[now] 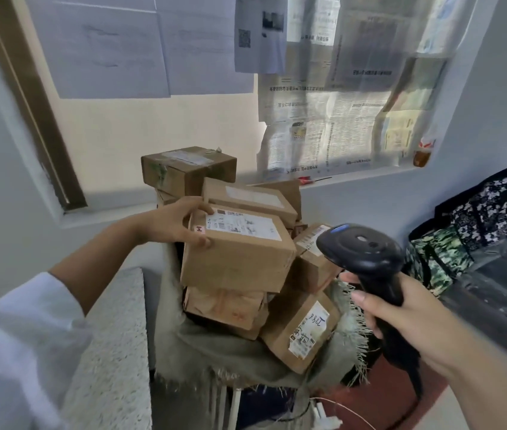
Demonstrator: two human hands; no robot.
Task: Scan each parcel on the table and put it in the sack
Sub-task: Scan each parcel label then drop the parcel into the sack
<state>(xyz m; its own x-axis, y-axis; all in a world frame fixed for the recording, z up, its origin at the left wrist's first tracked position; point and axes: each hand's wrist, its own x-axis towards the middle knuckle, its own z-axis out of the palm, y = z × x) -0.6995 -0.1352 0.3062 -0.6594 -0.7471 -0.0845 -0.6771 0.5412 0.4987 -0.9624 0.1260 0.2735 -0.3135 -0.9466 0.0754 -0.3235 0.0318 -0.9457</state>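
left hand (180, 223) grips the labelled top box (239, 252) on the heaped sack (215, 355), while right hand (401, 318) clasps the scanner (367, 259).

Brown labelled parcel (236, 256) lies atop cardboard boxes (300, 333) heaped in the frayed sack (215, 358).

Parcels (239, 252) piled in sack (215, 358) — scanner (367, 259) right.

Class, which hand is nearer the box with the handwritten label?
Right. The right hand, gripping the barcode scanner, is right of that box; the left hand holds a parcel above it.
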